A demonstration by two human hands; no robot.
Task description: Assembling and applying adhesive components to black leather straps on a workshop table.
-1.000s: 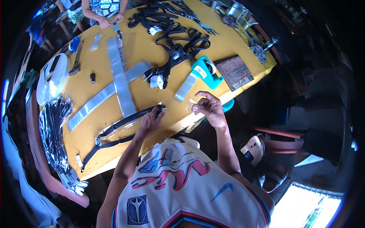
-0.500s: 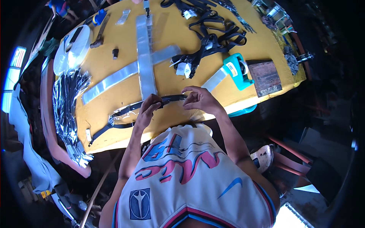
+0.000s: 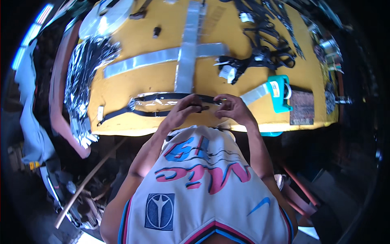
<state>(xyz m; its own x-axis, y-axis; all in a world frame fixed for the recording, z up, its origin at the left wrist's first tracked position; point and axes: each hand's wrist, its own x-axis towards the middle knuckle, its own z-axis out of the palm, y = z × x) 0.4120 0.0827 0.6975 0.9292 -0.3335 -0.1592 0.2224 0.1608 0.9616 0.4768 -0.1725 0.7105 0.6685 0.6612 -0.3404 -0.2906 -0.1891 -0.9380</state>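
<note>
A long black strap (image 3: 156, 96), doubled into two strands with shiny clear plastic around part of it, stretches along the table's near edge. My left hand (image 3: 183, 110) is closed on its right part, fingers bent around the dark band. Just to the right, my right hand (image 3: 235, 110) pinches the strap's far right end between thumb and forefinger. The exact grip at the fingertips is too small to make out. At the strap's left end lies a small white tag (image 3: 100, 112).
Silvery clear strips (image 3: 186, 61) cross on the yellow table (image 3: 146, 83). A teal tape dispenser (image 3: 279, 95) stands right, beside a dark wooden block (image 3: 302, 106). Black straps (image 3: 260, 55) pile up behind. Plastic-wrapped bundles (image 3: 83, 77) and a white disc (image 3: 106, 18) lie left.
The whole view has turned and shifted, so the table sits more level. My hands stay at the strap, and its lower strand now shows more fully beside my left hand.
</note>
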